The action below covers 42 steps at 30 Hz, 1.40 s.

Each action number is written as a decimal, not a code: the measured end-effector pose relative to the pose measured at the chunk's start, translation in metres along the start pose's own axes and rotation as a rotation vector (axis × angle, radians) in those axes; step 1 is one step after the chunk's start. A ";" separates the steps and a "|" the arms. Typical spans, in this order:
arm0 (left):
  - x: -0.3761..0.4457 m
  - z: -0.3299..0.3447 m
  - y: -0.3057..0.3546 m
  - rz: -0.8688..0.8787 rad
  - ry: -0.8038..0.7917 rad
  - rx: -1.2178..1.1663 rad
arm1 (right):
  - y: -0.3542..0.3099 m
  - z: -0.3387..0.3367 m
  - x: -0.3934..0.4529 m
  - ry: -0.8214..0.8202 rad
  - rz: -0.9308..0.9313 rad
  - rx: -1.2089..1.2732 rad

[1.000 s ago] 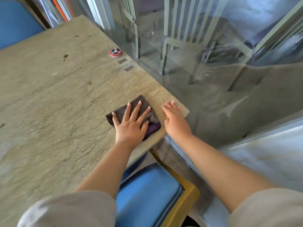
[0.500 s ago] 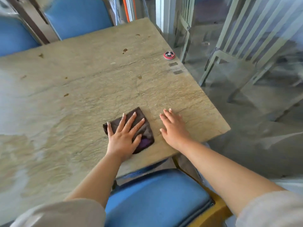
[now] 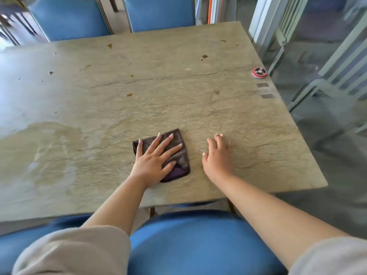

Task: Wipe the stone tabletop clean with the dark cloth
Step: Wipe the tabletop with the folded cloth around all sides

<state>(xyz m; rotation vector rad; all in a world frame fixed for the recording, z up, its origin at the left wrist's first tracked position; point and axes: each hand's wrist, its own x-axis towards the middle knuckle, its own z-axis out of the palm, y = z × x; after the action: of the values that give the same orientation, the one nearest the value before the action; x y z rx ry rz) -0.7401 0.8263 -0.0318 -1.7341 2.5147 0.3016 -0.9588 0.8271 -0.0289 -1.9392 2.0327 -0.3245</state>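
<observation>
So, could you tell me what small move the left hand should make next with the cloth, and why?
Probably slide the dark cloth forward under the flat left hand, toward the brown spots farther up the stone tabletop; those marks remain unwiped, and the right hand already braces beside it.

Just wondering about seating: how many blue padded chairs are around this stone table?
4 partly visible: two blue padded chairs at the far edge, two at the near edge. Others may be out of view.
</observation>
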 end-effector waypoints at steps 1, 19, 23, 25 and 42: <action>0.005 -0.002 0.002 -0.036 -0.010 -0.020 | -0.006 0.001 0.000 0.010 0.019 0.035; -0.111 -0.018 -0.195 -0.732 -0.086 -0.255 | -0.180 0.083 -0.044 -0.401 -1.049 -0.349; -0.120 -0.026 -0.251 -0.689 -0.239 -0.187 | -0.170 0.080 0.012 -0.352 -0.946 -0.375; -0.123 -0.028 -0.269 -0.623 -0.307 -0.228 | -0.193 0.090 0.027 -0.159 -0.548 -0.323; -0.129 -0.030 -0.305 -0.584 -0.103 -0.929 | -0.326 0.150 0.037 -0.085 -0.345 -0.273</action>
<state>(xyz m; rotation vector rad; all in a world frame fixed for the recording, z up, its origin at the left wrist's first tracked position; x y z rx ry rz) -0.4078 0.8342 -0.0171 -2.5065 1.7282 1.6126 -0.6013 0.7795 -0.0489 -2.4288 1.7591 -0.0370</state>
